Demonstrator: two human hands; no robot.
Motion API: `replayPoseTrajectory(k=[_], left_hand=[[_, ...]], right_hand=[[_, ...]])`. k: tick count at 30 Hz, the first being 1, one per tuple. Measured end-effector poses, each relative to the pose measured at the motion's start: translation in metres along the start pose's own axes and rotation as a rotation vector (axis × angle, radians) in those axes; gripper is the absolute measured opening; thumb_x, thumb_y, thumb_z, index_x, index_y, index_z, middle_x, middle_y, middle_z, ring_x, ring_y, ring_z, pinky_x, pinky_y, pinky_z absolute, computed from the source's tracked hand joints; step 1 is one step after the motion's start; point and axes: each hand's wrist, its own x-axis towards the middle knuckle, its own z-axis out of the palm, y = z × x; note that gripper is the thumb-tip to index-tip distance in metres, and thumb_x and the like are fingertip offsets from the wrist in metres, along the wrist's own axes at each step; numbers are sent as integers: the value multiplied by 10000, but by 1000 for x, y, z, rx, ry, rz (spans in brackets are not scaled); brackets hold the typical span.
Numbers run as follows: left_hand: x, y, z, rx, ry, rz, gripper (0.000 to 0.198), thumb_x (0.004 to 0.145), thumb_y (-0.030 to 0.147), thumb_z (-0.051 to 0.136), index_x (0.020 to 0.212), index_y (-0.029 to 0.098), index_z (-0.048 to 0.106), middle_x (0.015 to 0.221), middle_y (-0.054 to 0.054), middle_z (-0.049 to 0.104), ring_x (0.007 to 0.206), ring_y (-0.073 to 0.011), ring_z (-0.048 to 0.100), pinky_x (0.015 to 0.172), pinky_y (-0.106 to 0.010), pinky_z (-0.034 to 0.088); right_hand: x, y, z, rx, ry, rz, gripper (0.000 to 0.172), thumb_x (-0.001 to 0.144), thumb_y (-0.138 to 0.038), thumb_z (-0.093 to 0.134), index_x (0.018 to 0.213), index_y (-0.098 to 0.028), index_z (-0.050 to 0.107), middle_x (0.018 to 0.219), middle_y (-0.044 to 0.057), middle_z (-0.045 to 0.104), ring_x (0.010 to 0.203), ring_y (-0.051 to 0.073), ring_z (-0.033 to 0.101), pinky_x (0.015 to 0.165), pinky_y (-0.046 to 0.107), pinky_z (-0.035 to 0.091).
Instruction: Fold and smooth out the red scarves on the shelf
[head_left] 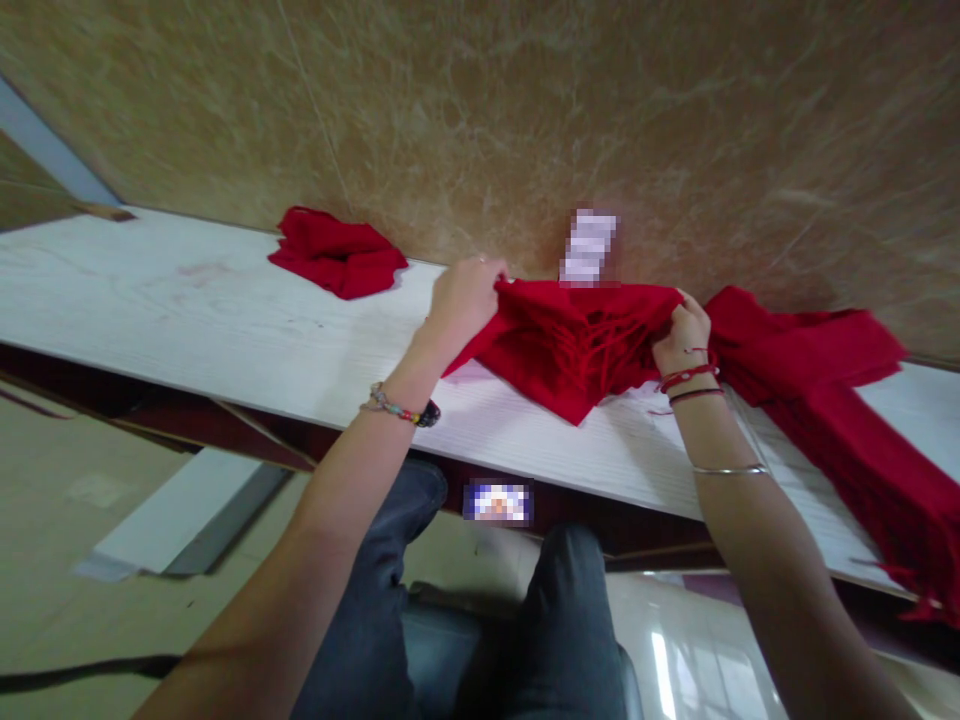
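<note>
A red fringed scarf is stretched between my two hands above the white tabletop, its tangled fringe bunched toward the right half. My left hand pinches the upper left edge of the scarf. Closed on the upper right corner, my right hand keeps the top edge taut. A lower point of the cloth hangs down toward the tabletop. Just right of my right hand lies another red scarf, folded over, its fringe hanging past the table's front edge. To the left, a crumpled red cloth rests near the wall.
The long white table runs along a brown marbled wall. Behind the held scarf, a pixelated phone-like object leans on the wall. A white box-like piece lies on the floor at left. My knees are under the table's front edge.
</note>
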Motion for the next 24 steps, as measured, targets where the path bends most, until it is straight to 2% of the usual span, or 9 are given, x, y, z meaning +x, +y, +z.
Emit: replayPoseTrajectory(k=[3, 5, 7, 12, 15, 17, 19, 22, 24], left_hand=[[2, -35, -16, 79, 135, -247, 229, 835, 105, 479, 965, 191, 647, 960, -70, 645, 938, -263, 603, 752, -379, 501], [-1, -46, -19, 93, 46, -292, 235, 835, 107, 466, 944, 197, 654, 947, -65, 649, 942, -251, 604, 759, -370, 500], [-3, -46, -14, 99, -80, -287, 277, 821, 84, 440, 939, 199, 663, 959, -74, 656, 946, -246, 607, 763, -357, 496], [-4, -21, 2, 74, -188, -187, 340, 848, 104, 386, 1063, 166, 642, 1058, -116, 630, 995, -237, 593, 814, -339, 472], [-6, -5, 6, -38, -226, -38, 342, 909, 262, 395, 1168, 147, 586, 1142, -130, 585, 1059, -225, 560, 898, -334, 433], [-9, 7, 10, -127, -315, 98, 467, 898, 411, 437, 1288, 161, 494, 1253, -130, 528, 1141, -233, 511, 956, -345, 396], [-12, 17, 19, -161, -444, 211, 644, 839, 493, 512, 1393, 201, 364, 1370, -121, 445, 1236, -259, 432, 995, -380, 364], [-12, 24, 35, -77, -508, 297, 582, 822, 341, 556, 1374, 246, 396, 1361, -98, 476, 1239, -270, 436, 995, -430, 355], [-8, 17, 36, 37, -407, 265, 397, 835, 146, 464, 1205, 238, 574, 1199, -75, 600, 1140, -235, 524, 968, -407, 378]], right_hand=[[6, 1, -3, 22, 97, -31, 138, 599, -266, 589, 706, -229, 509, 596, -64, 494, 562, 112, 503, 515, 243, 437], [2, -1, 0, -20, 115, -56, 122, 597, -258, 592, 687, -223, 518, 598, -66, 505, 557, 101, 497, 529, 234, 437], [-6, -4, 6, -82, 35, -86, 104, 588, -251, 600, 664, -216, 539, 606, -66, 528, 560, 91, 500, 554, 229, 445], [-26, -10, 15, -170, -314, -100, 111, 569, -263, 618, 669, -221, 597, 655, -47, 608, 622, 113, 562, 616, 256, 477], [-31, -13, 15, -173, -318, -86, 114, 570, -265, 615, 678, -229, 615, 692, -35, 641, 655, 130, 592, 639, 272, 492], [-32, -17, 12, -171, -337, -52, 132, 584, -269, 609, 710, -235, 626, 723, -24, 661, 686, 150, 617, 649, 293, 504], [-31, -22, 8, -203, -448, 7, 158, 601, -271, 608, 750, -231, 638, 746, -4, 676, 718, 181, 639, 654, 327, 517], [-22, -26, -3, -286, -564, -15, 185, 620, -236, 585, 791, -216, 652, 782, 25, 691, 774, 211, 657, 712, 383, 531], [-13, -26, -11, -396, -473, -142, 209, 642, -202, 534, 811, -210, 656, 812, 39, 696, 819, 219, 659, 780, 420, 525]])
